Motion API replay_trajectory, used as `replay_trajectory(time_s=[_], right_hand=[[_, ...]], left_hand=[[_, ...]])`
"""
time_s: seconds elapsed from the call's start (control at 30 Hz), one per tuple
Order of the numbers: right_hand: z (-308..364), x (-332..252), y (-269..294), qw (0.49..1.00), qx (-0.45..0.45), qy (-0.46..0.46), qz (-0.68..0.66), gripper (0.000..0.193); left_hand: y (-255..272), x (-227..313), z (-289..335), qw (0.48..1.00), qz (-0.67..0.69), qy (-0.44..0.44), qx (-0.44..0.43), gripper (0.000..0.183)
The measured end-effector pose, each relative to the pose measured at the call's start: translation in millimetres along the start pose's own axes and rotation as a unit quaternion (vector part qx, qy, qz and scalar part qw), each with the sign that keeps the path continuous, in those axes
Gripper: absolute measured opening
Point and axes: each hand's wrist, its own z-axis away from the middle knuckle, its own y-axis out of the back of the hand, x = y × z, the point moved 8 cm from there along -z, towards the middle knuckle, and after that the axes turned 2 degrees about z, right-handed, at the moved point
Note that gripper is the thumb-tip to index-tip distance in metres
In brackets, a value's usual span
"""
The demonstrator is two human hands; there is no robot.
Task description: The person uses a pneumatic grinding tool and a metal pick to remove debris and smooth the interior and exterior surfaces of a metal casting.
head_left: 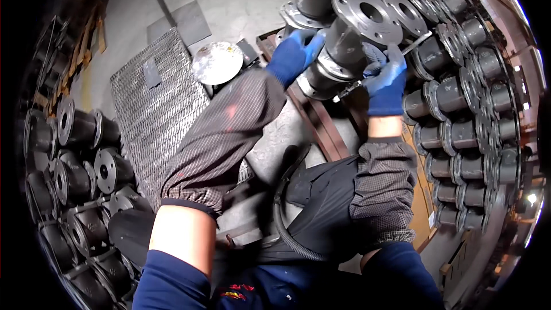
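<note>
Both hands wear blue gloves beside dark grey flanged pipes stacked at the upper right. My left hand (294,56) has its thumb and fingers apart, close against the side of the nearest upright flanged pipe (350,37); part of the fingers is hard to see. Closed round a thin, light-coloured rod-like tool (418,42), my right hand (385,73) is just right of that pipe. The tool's other end sticks out lower left of the hand, near a lower flanged pipe (321,83). Its exact kind cannot be made out.
Flanged pipes (459,138) are stacked in rows on the right, and more (74,178) on the left. A ribbed metal plate (152,100) lies on the floor, with a round whitish disc (218,63) beside it. Brown metal bars (315,117) run below the pipes.
</note>
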Motion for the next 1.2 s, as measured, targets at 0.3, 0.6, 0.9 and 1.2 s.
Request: replay_trajectory(time_s=[0.3, 0.6, 0.9, 1.2], right_hand=[[79, 29, -89, 0.939, -0.321, -0.106, 0.07, 0.051], [175, 157, -201, 0.827, -0.508, -0.075, 0.227, 0.06], [330, 159, -240, 0.703, -0.653, -0.237, 0.156, 0.061], [554, 106, -294, 0.536, -0.669, -0.499, -0.124, 0.055]], left_hand=[[143, -17, 233, 0.953, -0.183, 0.233, -0.063, 0.029], [271, 61, 366, 0.818, -0.454, 0.332, -0.12, 0.043], [342, 321, 535, 0.702, -0.539, 0.182, 0.428, 0.033], [399, 286, 772, 0.416, -0.596, 0.532, 0.435, 0.084]])
